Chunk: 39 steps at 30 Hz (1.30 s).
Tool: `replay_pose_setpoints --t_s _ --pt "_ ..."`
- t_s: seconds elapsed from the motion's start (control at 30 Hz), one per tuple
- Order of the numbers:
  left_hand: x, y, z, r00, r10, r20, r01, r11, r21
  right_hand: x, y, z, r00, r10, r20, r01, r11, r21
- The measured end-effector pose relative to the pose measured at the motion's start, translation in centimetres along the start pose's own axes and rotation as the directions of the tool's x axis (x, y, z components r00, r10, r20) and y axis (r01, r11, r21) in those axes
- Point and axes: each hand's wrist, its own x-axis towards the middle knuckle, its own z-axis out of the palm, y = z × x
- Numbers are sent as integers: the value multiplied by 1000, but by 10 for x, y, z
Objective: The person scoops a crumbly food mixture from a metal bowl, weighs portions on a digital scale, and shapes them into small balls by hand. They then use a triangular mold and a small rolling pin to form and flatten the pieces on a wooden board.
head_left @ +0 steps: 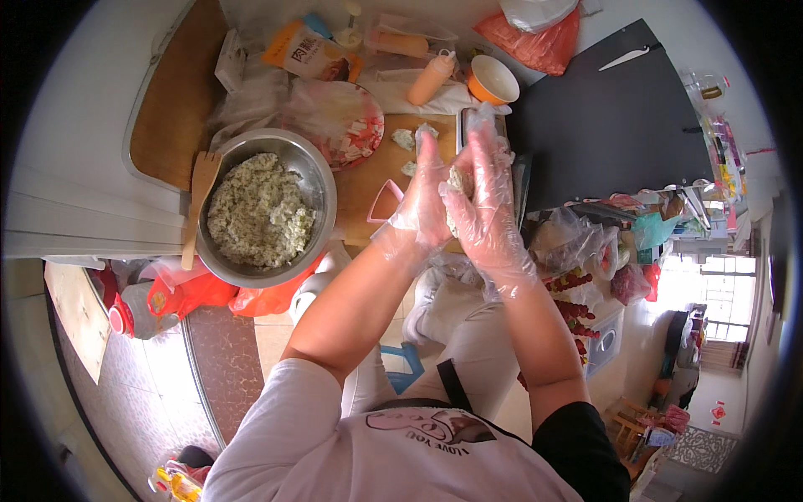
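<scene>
Between my two palms is a lump of pale, green-flecked rice-like mixture (460, 182). My left hand (421, 194), in a clear plastic glove, presses it from the left. From the other side my right hand (486, 201), gloved the same way, cups it with the thumb across the front. Smaller lumps (403, 138) lie on the wooden board (354, 223) beyond my left hand. A pink triangular mould (384, 201) lies beside my left wrist. To the left stands a steel bowl (323, 188) holding more of the mixture (260, 210), with a wooden fork-ended spatula (199, 207) against its rim.
Behind the bowl is a red-patterned plate (376, 119) of small pink-and-white pieces (361, 141). Farther back are a squeeze bottle (431, 78), an orange bowl (494, 80) and a printed food pouch (313, 53). A dark panel (608, 119) fills the right side. A blue stool (404, 370) is below.
</scene>
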Motion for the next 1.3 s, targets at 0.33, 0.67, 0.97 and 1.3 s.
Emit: replay_pose_setpoints --t_s 0.33,0.67,0.97,1.3 --pt "2 -4 4 977 99 -187 -115 990 -77 17 10 1 965 -117 236 197 915 -352" --pt "2 -5 3 955 265 132 -15 -402 915 -16 6 -2 716 456 529 -325 -452 830" --pt "4 3 1 828 -61 -558 82 997 13 -18 16 0 983 134 126 -180 842 508" --pt "-3 -7 2 978 25 -207 -82 959 -271 -16 2 12 989 -73 126 109 944 -312"
